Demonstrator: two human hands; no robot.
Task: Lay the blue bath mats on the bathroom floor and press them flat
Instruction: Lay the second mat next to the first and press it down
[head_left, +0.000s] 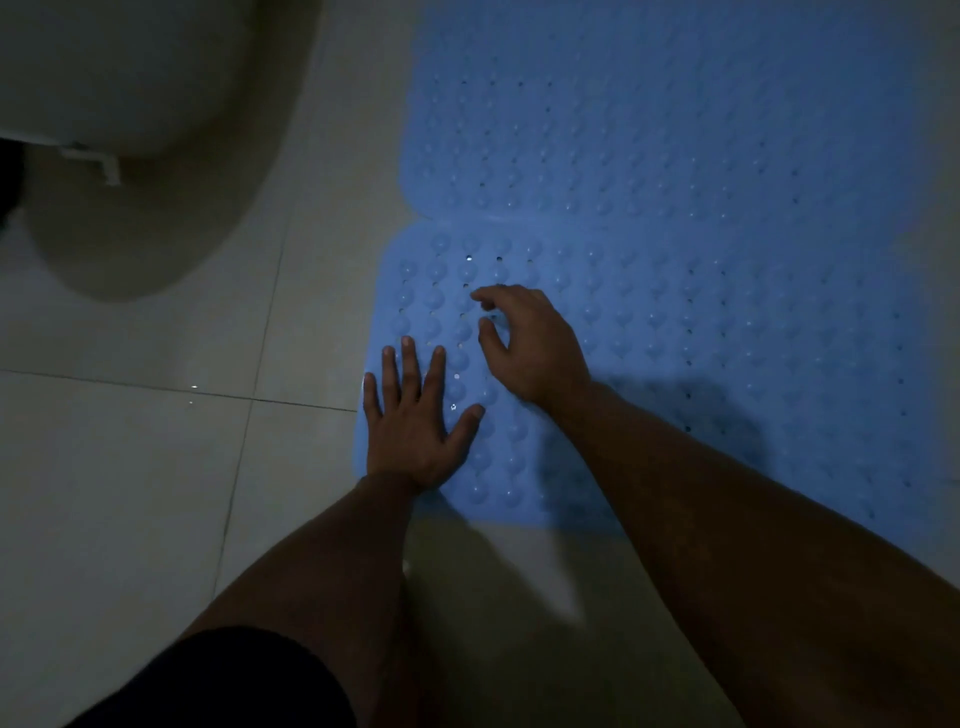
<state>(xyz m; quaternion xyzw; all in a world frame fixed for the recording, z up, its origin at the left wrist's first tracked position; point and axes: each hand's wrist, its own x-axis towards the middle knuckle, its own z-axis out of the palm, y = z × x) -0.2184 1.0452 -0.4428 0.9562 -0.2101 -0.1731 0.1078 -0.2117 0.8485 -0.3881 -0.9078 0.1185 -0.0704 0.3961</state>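
A: Grip? Left hand (410, 421) flat, fingers spread wide, pressing near blue bumpy rubber bath mat (675, 338) at its left edge.
B: Right hand (524, 343)?
A: Loosely curled, fingertips on it, holding nothing. Mats on tiled floor (130, 441); far mat (649, 114) overlaps.

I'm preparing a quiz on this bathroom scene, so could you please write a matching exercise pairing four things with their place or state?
Things:
1. left hand
2. right hand
3. far mat
4. toilet base

Places or states:
A. fingers curled above the near mat
B. on the tiled floor, upper left
C. flat, fingers spread, at the near mat's left edge
D. its near edge overlaps the near mat

Pairs: 1-C, 2-A, 3-D, 4-B
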